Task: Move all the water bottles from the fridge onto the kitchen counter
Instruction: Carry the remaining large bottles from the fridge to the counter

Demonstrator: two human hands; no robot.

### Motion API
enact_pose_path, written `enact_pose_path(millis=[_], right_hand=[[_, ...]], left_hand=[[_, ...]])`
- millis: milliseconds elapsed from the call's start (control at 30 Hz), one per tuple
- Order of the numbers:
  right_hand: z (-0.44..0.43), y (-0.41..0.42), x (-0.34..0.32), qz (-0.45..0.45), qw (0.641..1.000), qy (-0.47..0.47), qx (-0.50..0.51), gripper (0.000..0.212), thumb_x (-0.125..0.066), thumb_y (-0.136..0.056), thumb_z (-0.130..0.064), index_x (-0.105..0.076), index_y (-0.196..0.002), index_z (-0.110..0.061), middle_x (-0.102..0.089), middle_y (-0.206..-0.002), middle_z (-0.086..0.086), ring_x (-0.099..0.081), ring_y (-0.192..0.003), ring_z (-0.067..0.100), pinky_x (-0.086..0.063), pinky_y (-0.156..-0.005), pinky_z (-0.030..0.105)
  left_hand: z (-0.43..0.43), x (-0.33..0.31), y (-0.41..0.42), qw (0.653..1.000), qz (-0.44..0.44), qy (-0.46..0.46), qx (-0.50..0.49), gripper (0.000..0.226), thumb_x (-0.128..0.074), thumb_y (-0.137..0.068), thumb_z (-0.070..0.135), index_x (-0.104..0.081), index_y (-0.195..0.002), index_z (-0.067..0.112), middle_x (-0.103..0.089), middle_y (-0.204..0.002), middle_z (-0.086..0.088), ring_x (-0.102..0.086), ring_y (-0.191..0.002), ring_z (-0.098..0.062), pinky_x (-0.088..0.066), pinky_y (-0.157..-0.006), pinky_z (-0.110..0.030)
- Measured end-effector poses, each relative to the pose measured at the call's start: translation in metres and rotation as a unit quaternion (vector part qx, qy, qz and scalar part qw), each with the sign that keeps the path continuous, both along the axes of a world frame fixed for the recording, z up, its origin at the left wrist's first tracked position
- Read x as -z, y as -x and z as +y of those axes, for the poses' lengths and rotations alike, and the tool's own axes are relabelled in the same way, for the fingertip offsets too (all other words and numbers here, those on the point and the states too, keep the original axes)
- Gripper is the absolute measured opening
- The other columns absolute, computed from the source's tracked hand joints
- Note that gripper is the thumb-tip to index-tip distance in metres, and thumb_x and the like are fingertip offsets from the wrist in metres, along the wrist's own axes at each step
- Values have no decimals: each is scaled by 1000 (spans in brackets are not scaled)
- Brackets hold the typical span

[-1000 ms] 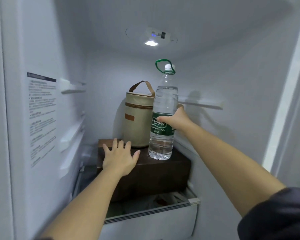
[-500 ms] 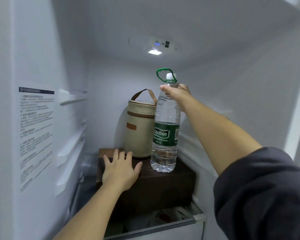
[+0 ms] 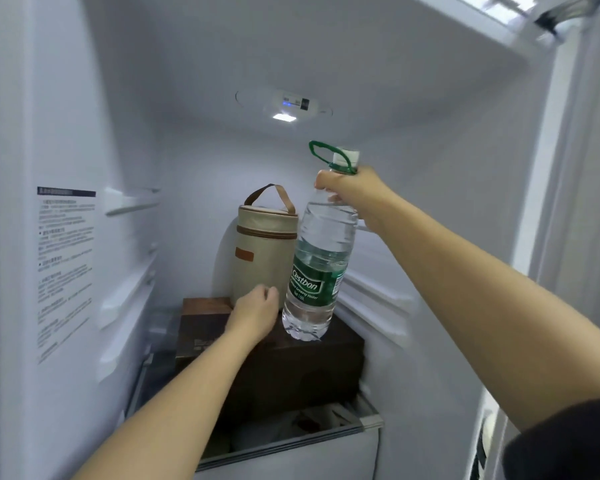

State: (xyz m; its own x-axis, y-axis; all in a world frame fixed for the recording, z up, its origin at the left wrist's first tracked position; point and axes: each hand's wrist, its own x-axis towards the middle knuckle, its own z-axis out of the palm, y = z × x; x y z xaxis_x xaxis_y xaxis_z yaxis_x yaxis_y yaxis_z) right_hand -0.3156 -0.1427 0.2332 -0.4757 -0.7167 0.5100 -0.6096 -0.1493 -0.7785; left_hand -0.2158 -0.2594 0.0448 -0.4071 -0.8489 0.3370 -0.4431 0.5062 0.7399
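Inside the open fridge (image 3: 66,133), upper compartment, ceiling light (image 3: 284,116) lit.

We note one water bottle (image 3: 321,258): clear plastic, green label, white cap (image 3: 349,154), green carry loop (image 3: 326,155) standing up from the neck. It is within the fridge, above the right part of a dark brown box (image 3: 291,368). The bottle is tilted, its top leaning right and its base toward the left.

The right hand (image 3: 354,192) comes in from the right, its fingers wrapped tight round the neck of the bottle just under the loop. A dark sleeve (image 3: 568,445) shows at the lower right corner.

We cannot tell whether the bottle's base touches the box top or hangs just clear of it, as that edge is dim and slightly blurred.

The left hand (image 3: 257,313) is low over the box top, just left of the bottle's base and in front of a beige cylindrical bag (image 3: 260,251). Its fingers are loosely curled and we see nothing held in them.

The bag stands upright on the box, behind and left of the bottle. It has a brown strap handle, a brown band and a small brown patch.

Below the box, a drawer (image 3: 291,455) is partly visible, its contents too dark to make out. A printed sticker (image 3: 65,271) is on the left inner wall, its text too small to read.
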Motion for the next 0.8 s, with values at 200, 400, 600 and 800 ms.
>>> enact_pose_path(millis=[200, 400, 600, 800], right_hand=[[21, 3, 12, -43, 999, 26, -13, 19, -70, -84, -20, -57, -97, -17, -62, -98, 6, -58, -89, 19, -45, -71, 29], [50, 26, 31, -76, 994, 72, -24, 11, -69, -84, -16, -61, -92, -17, -61, -88, -2, -57, -83, 13, -42, -71, 29], [74, 39, 39, -145, 979, 144, -3, 13, -71, -85, -22, -68, -93, -12, -71, -93, 7, -67, -93, 20, -53, -91, 41], [83, 10, 32, -204, 943, 255, -59, 7, -65, -85, -9, -68, -79, -6, -75, -82, 7, -72, -86, 23, -57, -83, 42]], left_hand=[[-5, -10, 26, 988, 1, -149, 29, 56, -21, -101, 33, -48, -136, -2, -50, -138, -22, -47, -124, -34, -36, -102, -38], [2, -16, 40, 959, 88, -264, 58, 47, -32, -102, 26, -45, -139, 0, -50, -136, -16, -48, -111, -28, -36, -93, -33], [5, -27, 28, 942, 138, -304, -26, 42, -40, -98, 23, -50, -130, -3, -57, -126, -18, -55, -106, -29, -45, -91, -32], [44, -6, -25, 858, 390, -333, -25, 39, -53, -94, 32, -60, -124, 7, -66, -112, -11, -61, -97, -25, -49, -85, -38]])
